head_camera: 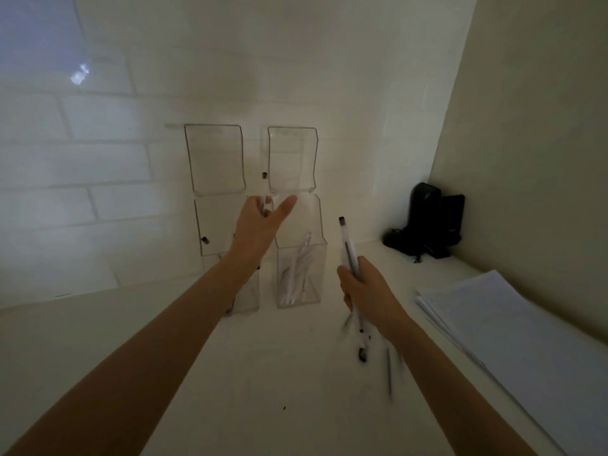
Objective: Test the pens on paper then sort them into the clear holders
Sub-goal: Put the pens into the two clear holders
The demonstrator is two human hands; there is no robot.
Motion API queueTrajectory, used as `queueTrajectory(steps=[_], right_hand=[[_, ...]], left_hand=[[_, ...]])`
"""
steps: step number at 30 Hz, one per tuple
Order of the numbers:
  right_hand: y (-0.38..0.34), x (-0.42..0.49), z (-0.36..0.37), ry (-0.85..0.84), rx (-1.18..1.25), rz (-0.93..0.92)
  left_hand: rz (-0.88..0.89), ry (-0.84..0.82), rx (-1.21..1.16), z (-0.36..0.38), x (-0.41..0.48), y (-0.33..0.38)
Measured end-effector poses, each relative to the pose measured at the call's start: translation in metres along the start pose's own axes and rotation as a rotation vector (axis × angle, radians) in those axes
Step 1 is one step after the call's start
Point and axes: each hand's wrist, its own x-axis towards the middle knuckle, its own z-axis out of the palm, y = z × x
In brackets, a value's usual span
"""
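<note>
Right of centre, the right hand [365, 291] curls round slim white plastic pens [349, 253], likely light, stiff and slippery, best held mid-barrel. At centre, the left hand [261, 222] reaches the clear acrylic holders [214, 159], thumb spread; any pinch unclear.

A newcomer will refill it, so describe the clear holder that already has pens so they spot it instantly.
Against the tiled wall clear holders stand in two columns. Take the right column's lowest holder, resting on the counter. It alone plainly shows white pens inside.
</note>
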Motion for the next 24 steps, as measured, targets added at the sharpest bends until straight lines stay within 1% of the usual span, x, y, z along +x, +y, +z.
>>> queueTrajectory(steps=[2, 4, 6, 8, 10, 13, 15, 18, 22, 23, 24], right_hand=[[-0.007, -0.001, 0.002, -0.080, 0.244, 0.043], [-0.014, -0.002, 0.007, -0.174, 0.441, 0.060], [-0.019, -0.001, 0.013, -0.240, 0.550, 0.053], [-0.025, 0.001, 0.023, -0.267, 0.576, 0.035], [-0.033, 0.004, 0.036, -0.271, 0.583, 0.008], [-0.045, 0.008, 0.053, -0.274, 0.623, -0.011], [-0.052, 0.010, 0.062, -0.297, 0.636, -0.015], [-0.059, 0.010, 0.071, -0.325, 0.628, -0.011], [-0.061, 0.009, 0.077, -0.340, 0.630, -0.011], [-0.061, 0.009, 0.077, -0.344, 0.632, -0.010], [-0.060, 0.010, 0.078, -0.349, 0.630, -0.012]], left_hand=[[0.022, -0.128, -0.046, -0.002, -0.015, -0.002], [0.001, -0.241, -0.109, -0.006, -0.027, -0.005], [-0.017, -0.314, -0.130, -0.012, -0.035, -0.011], [-0.016, -0.352, -0.195, -0.020, -0.039, -0.016], [0.038, -0.280, -0.205, -0.031, -0.039, -0.018], [0.148, -0.044, -0.224, -0.055, -0.023, -0.017], [0.205, 0.058, -0.250, -0.072, -0.005, -0.012], [0.220, 0.099, -0.166, -0.087, 0.020, -0.008], [0.042, 0.023, 0.146, -0.087, 0.037, -0.019], [0.059, 0.016, 0.203, -0.086, 0.035, -0.023], [0.122, 0.027, 0.281, -0.085, 0.030, -0.025]])
